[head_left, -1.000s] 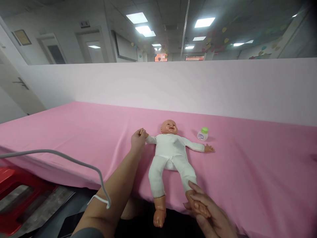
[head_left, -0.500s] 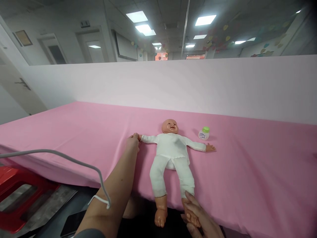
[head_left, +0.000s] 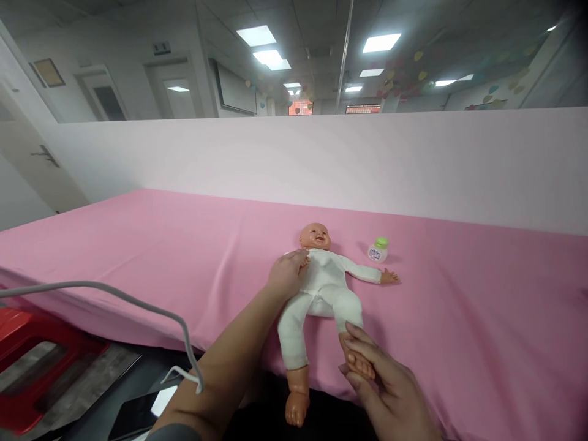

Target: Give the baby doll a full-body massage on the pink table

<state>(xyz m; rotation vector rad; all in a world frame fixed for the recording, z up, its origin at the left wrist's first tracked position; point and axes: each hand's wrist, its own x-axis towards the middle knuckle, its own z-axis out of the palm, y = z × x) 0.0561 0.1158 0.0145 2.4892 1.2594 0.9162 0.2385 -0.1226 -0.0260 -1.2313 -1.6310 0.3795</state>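
Note:
A baby doll [head_left: 321,272] in a white cloth suit lies on its back on a pink sheet [head_left: 459,318], head away from me. My left hand [head_left: 288,272] is closed around the doll's hand and rests against the side of its chest. That folded arm is mostly hidden under my hand. My right hand [head_left: 386,380] grips the doll's foot [head_left: 359,365] between thumb and fingers, with that leg bent at the knee. The other bare foot [head_left: 297,404] hangs over the near edge. Stretched out on the sheet is the doll's other arm [head_left: 367,271].
A small clear bottle with a green cap [head_left: 378,250] stands right of the doll's head. A grey cable [head_left: 138,300] loops past my left forearm. At lower left are a red stool [head_left: 27,373] and a dark phone [head_left: 131,416]. A white wall [head_left: 321,159] borders the far side.
My left hand has brought the doll's arm from stretched out sideways in to its chest. My right hand has raised the foot and pushed it away from me, bending the knee.

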